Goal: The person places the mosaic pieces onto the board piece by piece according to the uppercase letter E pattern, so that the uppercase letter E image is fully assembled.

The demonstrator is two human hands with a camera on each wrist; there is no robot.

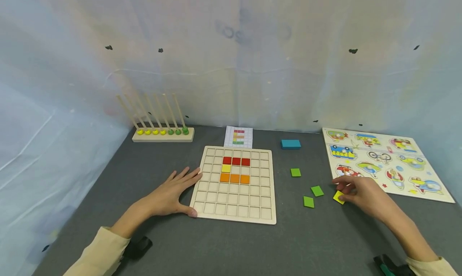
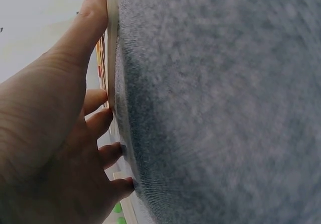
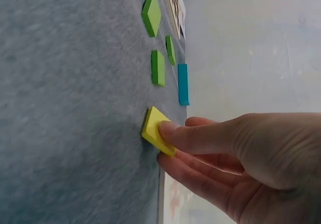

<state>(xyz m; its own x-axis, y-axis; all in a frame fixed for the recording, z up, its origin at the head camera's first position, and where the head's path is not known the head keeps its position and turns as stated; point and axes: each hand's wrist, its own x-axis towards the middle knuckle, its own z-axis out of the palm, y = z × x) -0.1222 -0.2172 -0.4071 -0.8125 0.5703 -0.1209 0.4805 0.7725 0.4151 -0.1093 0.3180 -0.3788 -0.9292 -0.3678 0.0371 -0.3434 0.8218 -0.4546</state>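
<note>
A wooden grid board lies in the middle of the dark table. Set into its squares are a row of red tiles, one yellow tile beneath and a row of orange tiles. With fingers spread, my left hand rests at the board's left edge, its thumb by the near corner. To the right of the board, my right hand pinches a loose yellow square tile at the table surface, thumb on its face. Three green square tiles lie between that hand and the board.
Behind the board sits a printed pattern card. A blue block lies to its right. At the back left stands a bead rack with upright pegs. A vehicle picture puzzle board occupies the right side. Pale sheeting hangs behind the table.
</note>
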